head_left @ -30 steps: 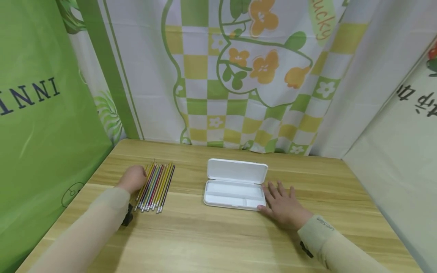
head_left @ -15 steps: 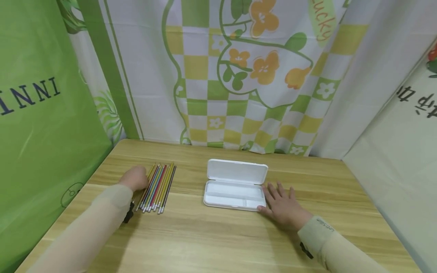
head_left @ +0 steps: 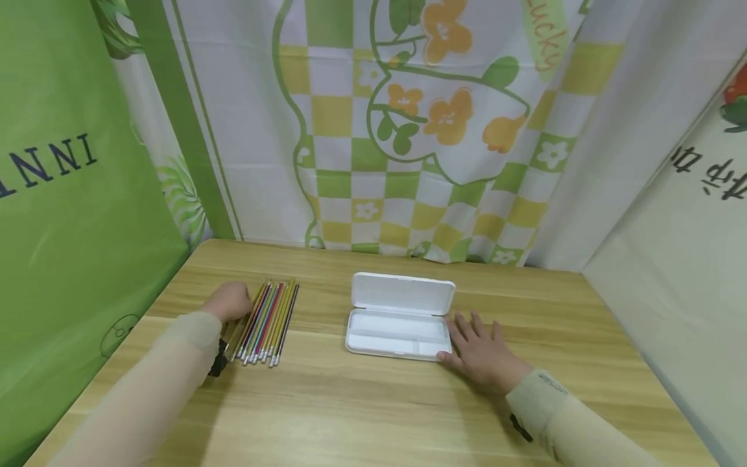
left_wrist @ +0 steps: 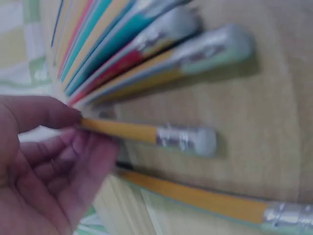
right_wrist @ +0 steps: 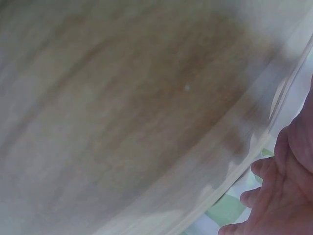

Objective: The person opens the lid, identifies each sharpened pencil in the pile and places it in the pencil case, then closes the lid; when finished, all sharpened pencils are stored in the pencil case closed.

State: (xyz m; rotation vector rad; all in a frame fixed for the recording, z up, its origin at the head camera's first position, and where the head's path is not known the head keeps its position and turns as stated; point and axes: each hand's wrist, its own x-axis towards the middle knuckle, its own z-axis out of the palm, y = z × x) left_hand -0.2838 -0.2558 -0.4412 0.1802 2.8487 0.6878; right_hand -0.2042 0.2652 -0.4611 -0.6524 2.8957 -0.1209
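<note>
At the left of the table, my left hand (head_left: 230,301) is at the left edge of a row of pencils (head_left: 273,322) with white erasers, in yellow, red, blue and dark colours. In the left wrist view its thumb and fingers pinch a yellow pencil (left_wrist: 134,130), whose eraser end points away from the palm. Another yellow pencil (left_wrist: 190,193) lies beside the fingers. My right hand (head_left: 481,353) rests with spread fingers against the right end of a white pencil case (head_left: 382,343), whose lid (head_left: 403,293) stands up. The case's compartments hold nothing.
The wooden table (head_left: 327,415) meets a patterned curtain (head_left: 403,214) at the back. A green cloth (head_left: 70,259) hangs along the left side and a pale one (head_left: 671,272) along the right.
The pencils have shifted slightly to the right and lie closer together, with my left hand at their left side. My right hand and the case have stayed in place.
</note>
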